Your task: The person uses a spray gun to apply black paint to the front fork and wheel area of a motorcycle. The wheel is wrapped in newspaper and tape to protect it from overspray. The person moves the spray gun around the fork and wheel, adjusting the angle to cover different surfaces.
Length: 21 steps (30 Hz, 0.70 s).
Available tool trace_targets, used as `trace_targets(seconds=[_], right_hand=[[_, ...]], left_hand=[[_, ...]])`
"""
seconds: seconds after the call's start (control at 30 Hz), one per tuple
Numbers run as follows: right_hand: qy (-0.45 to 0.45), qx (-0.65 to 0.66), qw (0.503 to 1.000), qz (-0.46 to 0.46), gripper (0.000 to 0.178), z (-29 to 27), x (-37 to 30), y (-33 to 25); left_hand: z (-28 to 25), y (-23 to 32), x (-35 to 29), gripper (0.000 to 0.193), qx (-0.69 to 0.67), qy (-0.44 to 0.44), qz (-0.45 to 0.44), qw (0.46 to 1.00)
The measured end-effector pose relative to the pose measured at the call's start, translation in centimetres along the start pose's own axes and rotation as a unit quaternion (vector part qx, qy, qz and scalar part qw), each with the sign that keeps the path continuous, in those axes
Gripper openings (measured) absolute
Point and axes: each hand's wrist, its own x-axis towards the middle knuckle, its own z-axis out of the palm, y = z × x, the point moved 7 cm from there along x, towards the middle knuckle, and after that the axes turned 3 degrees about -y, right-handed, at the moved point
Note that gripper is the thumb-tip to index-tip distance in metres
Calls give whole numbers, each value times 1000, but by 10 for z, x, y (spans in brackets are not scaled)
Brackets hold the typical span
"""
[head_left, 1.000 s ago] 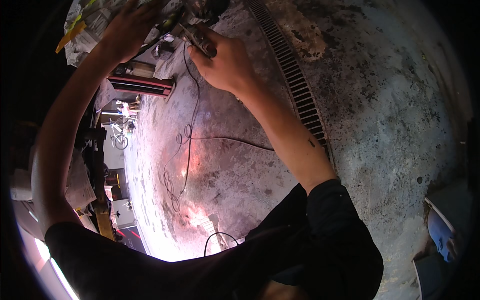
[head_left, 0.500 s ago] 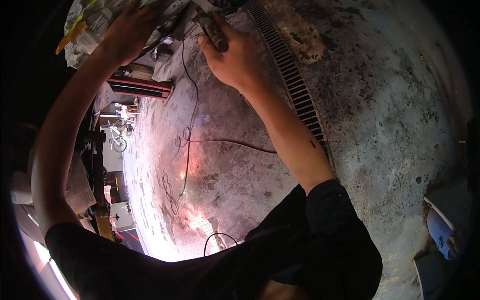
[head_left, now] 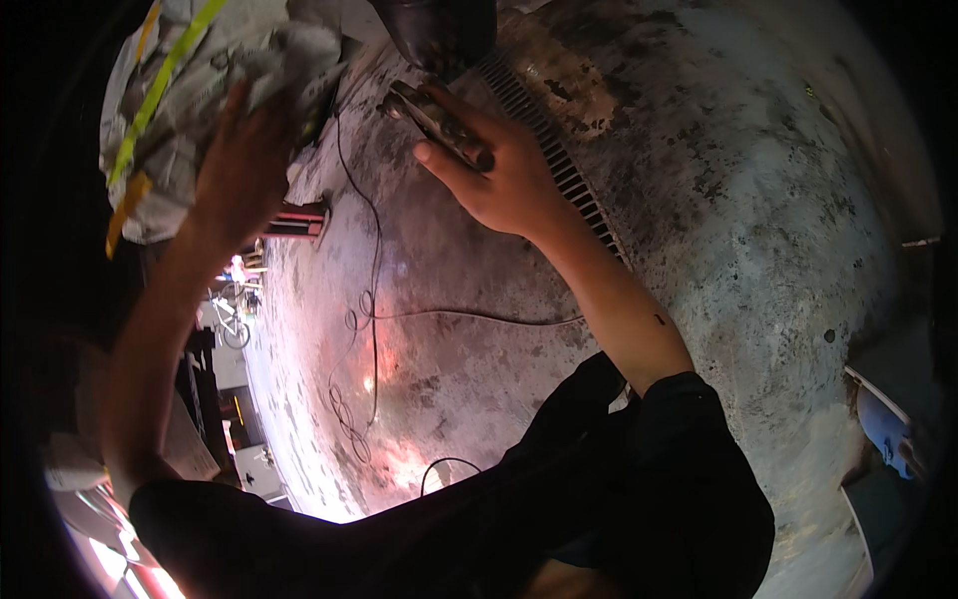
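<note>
My right hand (head_left: pixel 509 185) is closed around a worn, dark metal hand tool (head_left: pixel 439 128) with a narrow body and a rounded near end. Its exact kind does not show. The tool is held above the floor, pointing up and to the left. On the left, my left hand (head_left: pixel 244 170) lies at crumpled masking paper (head_left: pixel 185 110), fingers stretched out and somewhat blurred. Strips of yellow-green tape (head_left: pixel 160 95) and orange tape (head_left: pixel 130 215) run over this paper. Shadow hides what the paper covers.
A thin cable (head_left: pixel 375 250) trails in loops over the stained concrete floor (head_left: pixel 738 270). A slotted drain grate (head_left: pixel 569 180) crosses the floor under my right arm. Near the top stands a dark rounded object (head_left: pixel 439 30). A red metal base (head_left: pixel 297 222) and a bicycle (head_left: pixel 232 319) are at the left.
Both hands now appear lower in the picture, and more of the taped paper and the dark object at the top has come into view. My right hand keeps its grip on the tool.
</note>
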Motion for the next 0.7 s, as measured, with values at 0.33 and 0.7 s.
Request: trace_targets(seconds=[0.33,0.7], right_hand=[[-26,1,1000,-1,58,-51,44,37],[-123,80,988,36,62,-82,80,73]], left_hand=[[-78,46,37,39,-144,-7,54,988],[-35,-45,134,66,-72,-122,-7,990]])
